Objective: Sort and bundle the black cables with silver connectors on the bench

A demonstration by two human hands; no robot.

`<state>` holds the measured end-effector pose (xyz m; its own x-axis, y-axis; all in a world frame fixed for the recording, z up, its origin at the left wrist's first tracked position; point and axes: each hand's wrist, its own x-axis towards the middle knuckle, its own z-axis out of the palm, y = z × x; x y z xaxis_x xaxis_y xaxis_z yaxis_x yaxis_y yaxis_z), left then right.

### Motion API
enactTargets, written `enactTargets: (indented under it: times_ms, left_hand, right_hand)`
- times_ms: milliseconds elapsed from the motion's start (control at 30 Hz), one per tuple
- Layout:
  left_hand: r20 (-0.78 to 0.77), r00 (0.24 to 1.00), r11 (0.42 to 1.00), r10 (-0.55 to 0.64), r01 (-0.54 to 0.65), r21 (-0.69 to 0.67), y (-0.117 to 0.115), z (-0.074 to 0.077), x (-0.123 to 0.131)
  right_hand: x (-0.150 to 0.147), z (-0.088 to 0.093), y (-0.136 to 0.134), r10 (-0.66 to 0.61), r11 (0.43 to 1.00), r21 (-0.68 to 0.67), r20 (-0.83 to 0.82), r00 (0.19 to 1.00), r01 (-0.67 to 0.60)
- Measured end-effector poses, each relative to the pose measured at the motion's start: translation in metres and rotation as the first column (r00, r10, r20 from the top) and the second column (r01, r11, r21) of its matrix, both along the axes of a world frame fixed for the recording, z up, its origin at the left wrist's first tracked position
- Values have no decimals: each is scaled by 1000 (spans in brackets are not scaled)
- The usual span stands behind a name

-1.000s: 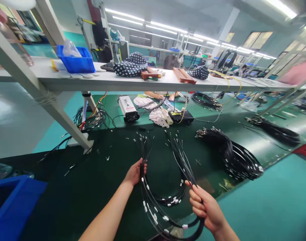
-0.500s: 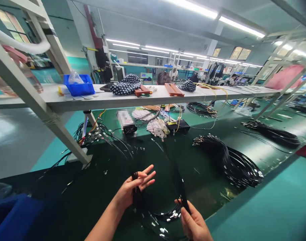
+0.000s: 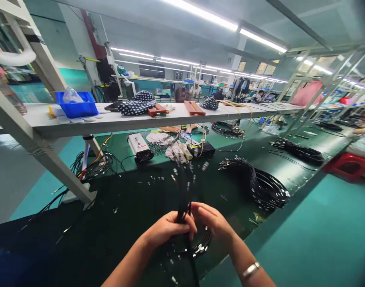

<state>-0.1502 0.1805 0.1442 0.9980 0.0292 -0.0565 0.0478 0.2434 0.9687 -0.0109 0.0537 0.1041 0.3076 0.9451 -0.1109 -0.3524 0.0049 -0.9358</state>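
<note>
A bundle of thin black cables (image 3: 184, 185) rises upright in front of me, its upper ends with small pale connectors fanned out and blurred. My left hand (image 3: 173, 226) is wrapped round this bundle. Close on its right side is my right hand (image 3: 214, 220), fingers stretched towards the cables and slightly bent; whether the fingertips touch them is hard to see. Below my hands the cables run down in a loop, and a curved length of cables with white connectors (image 3: 202, 248) lies on the dark green bench top (image 3: 125, 239).
On the bench's right side lies a large coiled cable bundle (image 3: 267, 189), with another bundle (image 3: 298, 151) behind it. A silver box (image 3: 139, 146) and a white cloth (image 3: 179, 152) stand farther back. A shelf (image 3: 110, 124) crosses above. Another person's hands (image 3: 173, 128) are beyond it.
My right hand has let go of the cables it held and moved up beside my left. The left hand has closed round the bundle, now gathered upright. The view has turned right.
</note>
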Motion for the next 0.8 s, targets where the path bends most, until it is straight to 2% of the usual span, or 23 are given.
enactTargets:
  times_ms: [67,100,200,267,433,533,600,633,667,700,733,800]
  left_hand:
    - [-47,996,996,-79,81,34,-5,4,4]
    - [-49,995,996,-82,84,41,-6,4,4]
    - [-29,999,998,-17,19,67,-5,0,-1]
    - [-44,999,998,21,-19,59,-3,-4,-7]
    - [-89,988,991,123,-126,-32,-5,-6,-17]
    - [-72,984,985,164,-159,70,-6,7,-22]
    - [-67,964,959,259,-248,139,-1,18,-33]
    - [-74,929,926,362,-349,145,3,25,-42]
    - [-88,866,867,493,-480,137,10,31,-54]
    - [-101,765,771,636,-624,124,18,37,-68]
    - [-104,632,641,768,-761,102,27,42,-83]
    - [-85,339,343,937,-938,44,44,52,-112]
  right_hand:
    - [1,17,20,80,994,86,-133,988,-69]
    - [-1,24,27,118,988,120,-189,975,-96]
    - [-13,35,32,189,971,203,-344,920,-124]
    - [-21,36,28,209,963,241,-390,897,-119]
    - [-41,38,28,93,987,149,-239,966,-58]
    - [-46,38,31,13,983,182,-104,994,6]
    - [-33,39,25,-126,972,193,-38,991,131]
    - [-20,41,18,-224,956,189,-22,974,224]
    - [-3,45,8,-319,931,180,-20,948,317]
    - [17,51,-5,-437,883,174,-29,899,435]
    - [40,59,-20,-535,825,196,-35,844,530]
    - [87,81,-55,-663,689,297,-110,740,661]
